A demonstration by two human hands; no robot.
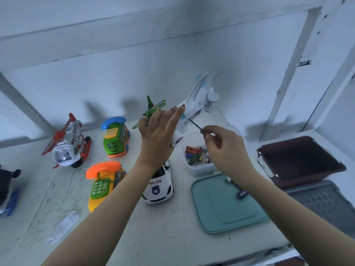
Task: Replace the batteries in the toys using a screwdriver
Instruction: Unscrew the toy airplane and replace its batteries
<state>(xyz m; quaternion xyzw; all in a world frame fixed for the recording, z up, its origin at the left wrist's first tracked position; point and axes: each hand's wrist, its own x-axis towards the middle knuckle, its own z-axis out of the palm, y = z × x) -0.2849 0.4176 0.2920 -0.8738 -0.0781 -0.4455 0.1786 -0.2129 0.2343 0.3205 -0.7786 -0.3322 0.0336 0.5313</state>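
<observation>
My left hand (158, 131) holds a white toy airplane (194, 104) up above the table, its tail pointing up and away. My right hand (222, 144) pinches a small screwdriver (195, 124), and the dark shaft's tip meets the plane's underside. Below my right hand sits a clear tub of batteries (196, 156) holding several cells. A dark loose battery (241, 193) lies on the teal tray lid (221, 208).
On the table stand a white police car (159, 187), a green phone bus (115, 139), an orange-and-yellow phone toy (102, 183), a red-and-white helicopter (69, 144) and a green plane (152, 110). A brown bin (299, 160) and grey tray (322, 204) sit right.
</observation>
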